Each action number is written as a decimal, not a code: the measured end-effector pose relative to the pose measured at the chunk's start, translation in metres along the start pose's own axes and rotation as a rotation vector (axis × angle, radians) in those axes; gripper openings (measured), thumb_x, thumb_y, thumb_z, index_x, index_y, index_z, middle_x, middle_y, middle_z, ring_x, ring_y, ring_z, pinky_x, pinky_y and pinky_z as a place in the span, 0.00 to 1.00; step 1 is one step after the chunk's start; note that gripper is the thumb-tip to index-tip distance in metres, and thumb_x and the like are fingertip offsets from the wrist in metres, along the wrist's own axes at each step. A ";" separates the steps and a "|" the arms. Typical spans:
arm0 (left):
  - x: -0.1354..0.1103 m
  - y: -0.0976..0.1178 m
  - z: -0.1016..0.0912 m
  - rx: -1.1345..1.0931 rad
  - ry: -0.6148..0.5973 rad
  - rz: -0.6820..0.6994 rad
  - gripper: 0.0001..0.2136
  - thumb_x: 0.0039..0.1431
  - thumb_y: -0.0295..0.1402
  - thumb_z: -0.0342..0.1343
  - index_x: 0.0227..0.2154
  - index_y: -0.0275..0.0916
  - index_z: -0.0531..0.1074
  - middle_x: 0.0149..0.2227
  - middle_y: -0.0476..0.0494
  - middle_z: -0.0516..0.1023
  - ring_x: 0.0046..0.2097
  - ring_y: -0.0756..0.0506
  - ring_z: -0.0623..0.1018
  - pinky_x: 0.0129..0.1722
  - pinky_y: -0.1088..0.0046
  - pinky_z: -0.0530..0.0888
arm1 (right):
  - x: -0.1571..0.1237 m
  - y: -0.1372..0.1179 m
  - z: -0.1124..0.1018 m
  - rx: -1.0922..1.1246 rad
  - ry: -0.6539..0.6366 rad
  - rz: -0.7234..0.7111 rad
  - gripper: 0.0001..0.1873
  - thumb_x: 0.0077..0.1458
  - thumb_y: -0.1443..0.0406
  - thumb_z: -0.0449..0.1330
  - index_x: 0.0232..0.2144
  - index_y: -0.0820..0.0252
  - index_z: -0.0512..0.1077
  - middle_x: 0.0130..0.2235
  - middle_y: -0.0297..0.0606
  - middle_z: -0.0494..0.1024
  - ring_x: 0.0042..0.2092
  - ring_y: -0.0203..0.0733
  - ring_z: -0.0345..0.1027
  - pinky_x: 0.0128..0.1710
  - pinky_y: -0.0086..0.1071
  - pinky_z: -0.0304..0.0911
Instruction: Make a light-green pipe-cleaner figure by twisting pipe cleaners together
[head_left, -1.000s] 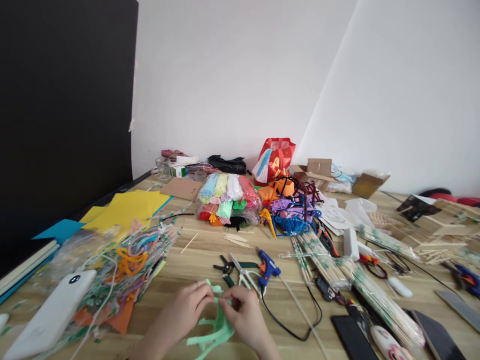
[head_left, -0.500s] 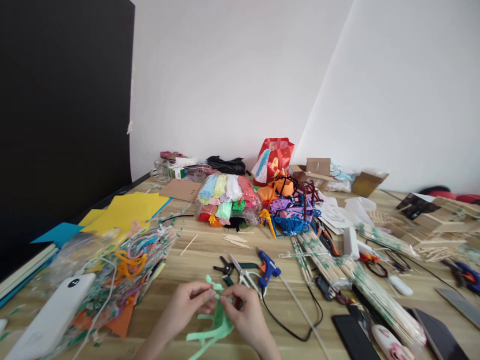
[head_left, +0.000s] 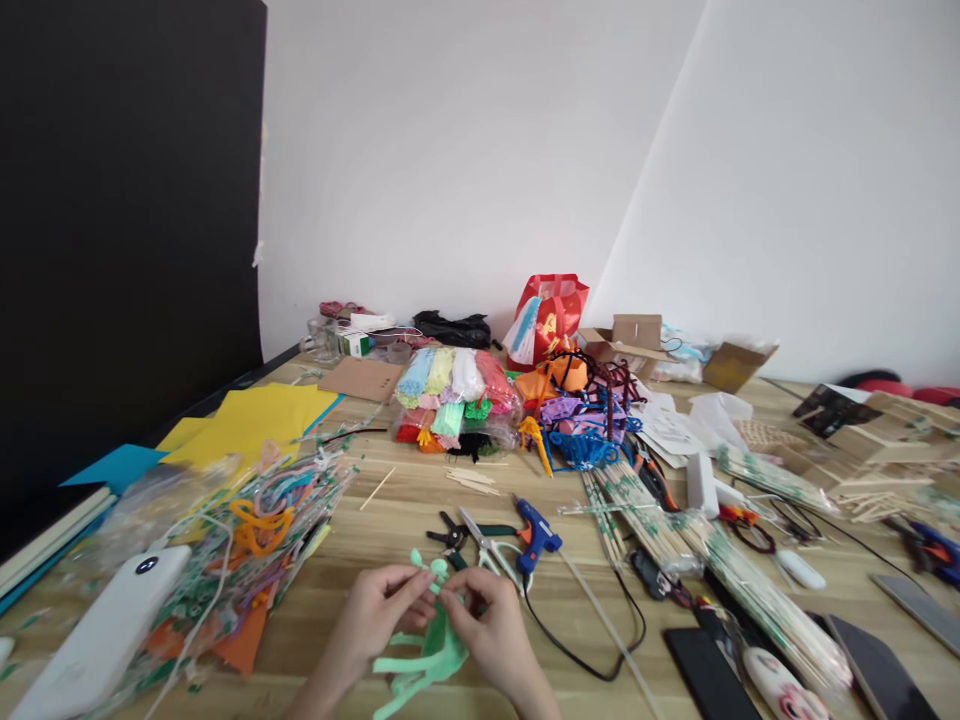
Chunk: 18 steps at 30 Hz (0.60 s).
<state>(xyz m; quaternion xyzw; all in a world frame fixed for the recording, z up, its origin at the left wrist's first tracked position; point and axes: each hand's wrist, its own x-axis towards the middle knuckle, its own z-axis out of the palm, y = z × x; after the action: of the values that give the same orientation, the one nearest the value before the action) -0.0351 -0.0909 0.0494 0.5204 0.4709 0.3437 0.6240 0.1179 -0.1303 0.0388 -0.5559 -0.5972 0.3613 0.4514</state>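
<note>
Close to the table's front edge, my left hand and my right hand pinch a mint-green pipe-cleaner figure between thumbs and fingertips. Its rounded ends stick up above my fingers, and long thin limbs hang below toward the lower left. My fingers cover the part where they meet. Just beyond my hands lie white-handled scissors, dark-handled pliers and a blue hot glue gun with its cord looping right.
Bagged colourful pipe cleaners sit at mid-table. To the left are a scrap pile, yellow sheets and a white power bank. Bundled wooden sticks, a black phone and a thin clear rod lie to the right.
My left hand has shifted slightly right, toward my right hand. The green figure has turned a little, and more of its rounded upper end shows. Things on the table stay put.
</note>
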 end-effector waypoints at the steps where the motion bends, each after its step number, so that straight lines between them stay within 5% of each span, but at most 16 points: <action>1: 0.000 0.000 0.000 0.013 0.009 0.014 0.18 0.42 0.47 0.60 0.25 0.34 0.77 0.22 0.46 0.77 0.25 0.47 0.75 0.24 0.75 0.72 | 0.000 0.001 0.000 0.004 0.002 -0.001 0.07 0.49 0.66 0.57 0.24 0.65 0.73 0.19 0.31 0.64 0.22 0.31 0.52 0.21 0.24 0.48; 14: -0.008 0.013 0.008 -0.035 0.044 0.092 0.13 0.43 0.42 0.61 0.24 0.35 0.79 0.19 0.47 0.73 0.23 0.50 0.69 0.23 0.77 0.67 | 0.000 0.005 -0.001 0.130 -0.001 0.037 0.10 0.50 0.63 0.58 0.24 0.65 0.72 0.19 0.29 0.61 0.22 0.30 0.50 0.20 0.24 0.47; 18: -0.004 0.003 0.009 -0.141 0.054 0.075 0.12 0.39 0.40 0.64 0.24 0.35 0.79 0.19 0.48 0.73 0.23 0.51 0.68 0.23 0.78 0.66 | 0.000 0.004 0.000 0.227 -0.020 0.059 0.11 0.50 0.61 0.58 0.24 0.65 0.71 0.18 0.28 0.59 0.21 0.30 0.49 0.20 0.24 0.46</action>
<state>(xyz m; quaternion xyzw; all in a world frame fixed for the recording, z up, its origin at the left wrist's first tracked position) -0.0281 -0.0972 0.0531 0.4827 0.4424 0.4130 0.6330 0.1193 -0.1296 0.0350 -0.5149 -0.5403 0.4452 0.4947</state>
